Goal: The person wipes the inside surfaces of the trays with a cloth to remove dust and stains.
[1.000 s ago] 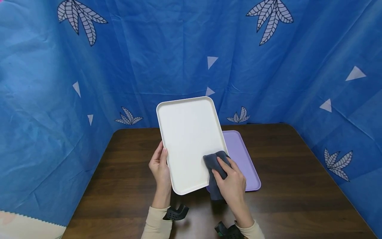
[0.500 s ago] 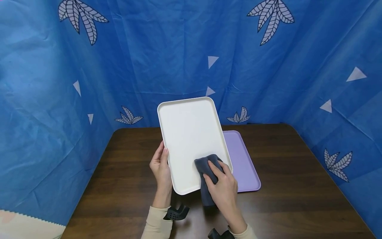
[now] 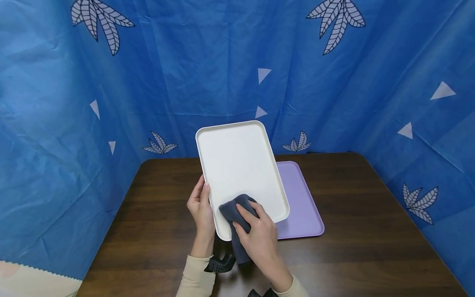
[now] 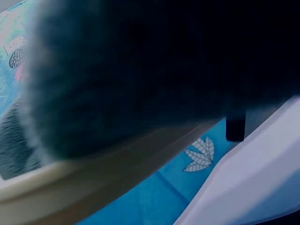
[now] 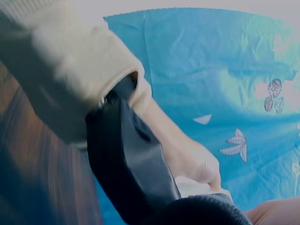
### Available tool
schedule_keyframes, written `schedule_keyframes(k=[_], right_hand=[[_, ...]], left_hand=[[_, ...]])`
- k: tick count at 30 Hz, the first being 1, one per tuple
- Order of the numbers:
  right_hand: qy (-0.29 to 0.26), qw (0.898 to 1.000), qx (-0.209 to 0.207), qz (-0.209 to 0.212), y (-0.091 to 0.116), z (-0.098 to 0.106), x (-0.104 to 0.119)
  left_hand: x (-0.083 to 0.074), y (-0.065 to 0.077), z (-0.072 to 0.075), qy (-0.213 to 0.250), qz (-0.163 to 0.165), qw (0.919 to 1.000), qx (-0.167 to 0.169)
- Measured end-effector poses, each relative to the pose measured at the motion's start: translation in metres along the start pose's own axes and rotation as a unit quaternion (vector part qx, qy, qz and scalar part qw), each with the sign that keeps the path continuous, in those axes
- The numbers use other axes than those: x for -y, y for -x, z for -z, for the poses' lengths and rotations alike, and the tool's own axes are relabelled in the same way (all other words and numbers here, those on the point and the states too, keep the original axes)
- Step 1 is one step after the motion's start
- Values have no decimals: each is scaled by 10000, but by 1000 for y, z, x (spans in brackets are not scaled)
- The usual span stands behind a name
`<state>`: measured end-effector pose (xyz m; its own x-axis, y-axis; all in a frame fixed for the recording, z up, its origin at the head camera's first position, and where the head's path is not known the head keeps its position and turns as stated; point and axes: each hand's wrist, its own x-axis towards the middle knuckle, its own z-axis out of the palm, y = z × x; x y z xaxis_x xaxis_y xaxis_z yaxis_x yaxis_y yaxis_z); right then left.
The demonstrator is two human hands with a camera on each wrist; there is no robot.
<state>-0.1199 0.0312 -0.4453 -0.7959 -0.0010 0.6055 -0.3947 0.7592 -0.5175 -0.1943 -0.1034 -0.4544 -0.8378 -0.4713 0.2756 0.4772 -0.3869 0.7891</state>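
A white rectangular tray [image 3: 237,161] is held up, tilted, over the table. My left hand [image 3: 200,206] grips its left edge, with the thumb on the near side and the fingers behind. My right hand [image 3: 257,235] holds a bunched dark grey cloth [image 3: 231,212] against the tray's lower left part; one end hangs below the rim. In the left wrist view the dark cloth [image 4: 103,89] fills most of the upper area above the tray rim [image 4: 37,183]. The right wrist view catches a beige sleeve [image 5: 70,70] and the fuzzy cloth [image 5: 211,201].
A purple tray [image 3: 300,202] lies on the dark brown wooden table [image 3: 371,239], partly covered by the white tray in the head view. Blue patterned curtain [image 3: 185,74] surrounds the back and sides. Black devices are strapped to both wrists, such as the left wrist device [image 3: 220,264].
My right hand has slid the cloth leftward across the bottom of the white tray, from its lower right corner to its lower left. The left hand and tray have barely moved.
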Motion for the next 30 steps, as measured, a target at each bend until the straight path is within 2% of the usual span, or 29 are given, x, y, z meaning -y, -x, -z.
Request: schedule_keyframes(k=[9,18,24,30], right_hand=[[214,9989,266,335,4,2,7],[200,9968,705,330,10,8,11],[90,9971,691,307,18,9,10],[-344,9977,561,160,25,7,6]], left_hand=[[2,0,-1,-103,118,9998,-128],[1,-1,-2,-69,138,9998,-155],[2,-1,1,-131,125,9998,-131],[3,-1,1,-5,161,9998,-95]])
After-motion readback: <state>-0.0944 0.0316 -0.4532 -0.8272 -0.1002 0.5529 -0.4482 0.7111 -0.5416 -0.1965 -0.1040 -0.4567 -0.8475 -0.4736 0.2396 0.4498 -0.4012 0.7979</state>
